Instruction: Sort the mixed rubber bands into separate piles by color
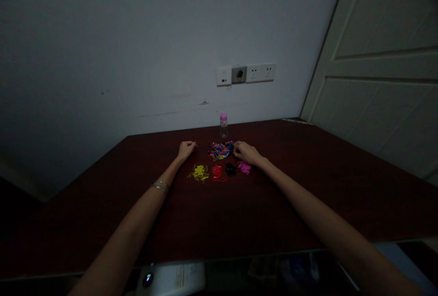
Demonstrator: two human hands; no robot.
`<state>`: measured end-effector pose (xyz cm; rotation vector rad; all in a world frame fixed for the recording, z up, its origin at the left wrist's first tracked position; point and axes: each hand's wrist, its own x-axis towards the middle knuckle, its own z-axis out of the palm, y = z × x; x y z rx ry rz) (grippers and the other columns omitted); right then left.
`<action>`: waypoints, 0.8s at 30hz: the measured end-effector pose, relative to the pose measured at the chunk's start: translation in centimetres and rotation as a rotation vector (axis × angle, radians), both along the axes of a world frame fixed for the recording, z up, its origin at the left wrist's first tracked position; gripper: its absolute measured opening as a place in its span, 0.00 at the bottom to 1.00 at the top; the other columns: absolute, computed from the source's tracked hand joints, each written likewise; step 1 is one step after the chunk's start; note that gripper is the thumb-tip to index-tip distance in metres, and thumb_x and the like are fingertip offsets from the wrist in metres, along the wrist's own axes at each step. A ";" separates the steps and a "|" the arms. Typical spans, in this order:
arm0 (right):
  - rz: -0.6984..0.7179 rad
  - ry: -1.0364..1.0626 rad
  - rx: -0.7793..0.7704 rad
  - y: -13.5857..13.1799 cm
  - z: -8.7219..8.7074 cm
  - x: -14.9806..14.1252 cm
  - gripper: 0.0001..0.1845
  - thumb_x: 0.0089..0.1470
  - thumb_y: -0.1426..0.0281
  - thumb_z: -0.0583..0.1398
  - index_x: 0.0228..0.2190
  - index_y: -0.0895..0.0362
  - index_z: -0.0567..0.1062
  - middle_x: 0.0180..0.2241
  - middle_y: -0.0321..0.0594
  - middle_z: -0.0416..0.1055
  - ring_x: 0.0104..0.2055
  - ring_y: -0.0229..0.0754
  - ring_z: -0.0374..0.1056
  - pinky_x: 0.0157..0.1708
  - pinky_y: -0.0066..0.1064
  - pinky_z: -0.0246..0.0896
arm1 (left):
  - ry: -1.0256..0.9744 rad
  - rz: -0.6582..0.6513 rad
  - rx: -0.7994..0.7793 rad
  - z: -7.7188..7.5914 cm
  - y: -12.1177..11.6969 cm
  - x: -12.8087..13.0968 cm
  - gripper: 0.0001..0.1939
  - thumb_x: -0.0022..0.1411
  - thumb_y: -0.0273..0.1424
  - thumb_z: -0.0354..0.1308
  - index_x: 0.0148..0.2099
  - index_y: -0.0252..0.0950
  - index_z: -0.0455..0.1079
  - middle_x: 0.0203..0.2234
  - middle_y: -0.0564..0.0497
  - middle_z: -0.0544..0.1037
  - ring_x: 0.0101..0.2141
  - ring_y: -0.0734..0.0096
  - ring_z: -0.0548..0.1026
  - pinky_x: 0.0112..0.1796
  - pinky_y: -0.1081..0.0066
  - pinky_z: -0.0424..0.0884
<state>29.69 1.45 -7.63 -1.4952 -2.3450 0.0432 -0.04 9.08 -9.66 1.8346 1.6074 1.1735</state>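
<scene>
A mixed heap of small multicoloured rubber bands [221,150] lies on the dark red table. My right hand [247,152] is at the heap's right edge, its fingers bent and pinched together; what they grip is too small to tell. To the left of the heap, my left hand [186,150] rests with its fingers curled closed, and whatever is in them cannot be made out. Nearer to me lie separate piles: yellow rubber bands [199,173], red rubber bands [217,173], black rubber bands [230,168] and pink rubber bands [244,167], the last just below my right hand.
Behind the heap stands a clear bottle with a pink cap [223,125]. The wall at the back carries sockets and a switch panel [245,74]. A pale panelled door [376,72] stands on the right. Under the table's front edge shows a white device [174,278].
</scene>
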 end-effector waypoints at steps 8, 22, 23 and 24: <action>-0.005 0.263 0.039 1.3 -0.1 1.4 0.06 0.50 0.69 0.56 0.29 0.58 0.72 0.37 0.42 0.68 0.37 0.38 0.64 0.34 0.26 0.57 | 0.028 -0.006 0.025 -0.1 0.4 -0.2 0.19 0.50 0.42 0.51 0.26 0.31 0.73 0.11 0.55 0.64 0.17 0.75 0.62 0.22 0.75 0.55; -0.048 1.314 0.021 0.9 4.9 1.6 0.19 0.37 0.56 0.63 0.27 0.59 0.75 0.24 0.35 0.69 0.21 0.33 0.59 0.18 0.25 0.55 | 0.025 0.013 0.009 0.0 0.1 -0.1 0.18 0.51 0.40 0.51 0.26 0.31 0.73 0.10 0.56 0.63 0.16 0.76 0.61 0.22 0.75 0.55; -0.049 1.380 0.015 0.7 5.3 1.6 0.20 0.36 0.56 0.64 0.27 0.59 0.75 0.24 0.35 0.69 0.21 0.32 0.59 0.17 0.24 0.55 | 0.026 0.013 0.007 0.1 0.0 0.0 0.18 0.51 0.40 0.51 0.26 0.31 0.73 0.10 0.56 0.62 0.16 0.76 0.61 0.22 0.74 0.55; -0.046 1.440 0.014 0.5 5.7 1.5 0.20 0.34 0.57 0.64 0.27 0.59 0.75 0.25 0.35 0.68 0.22 0.32 0.60 0.17 0.24 0.56 | 0.026 0.013 0.007 0.1 0.0 0.0 0.18 0.51 0.40 0.51 0.26 0.31 0.73 0.10 0.56 0.62 0.16 0.76 0.61 0.22 0.74 0.55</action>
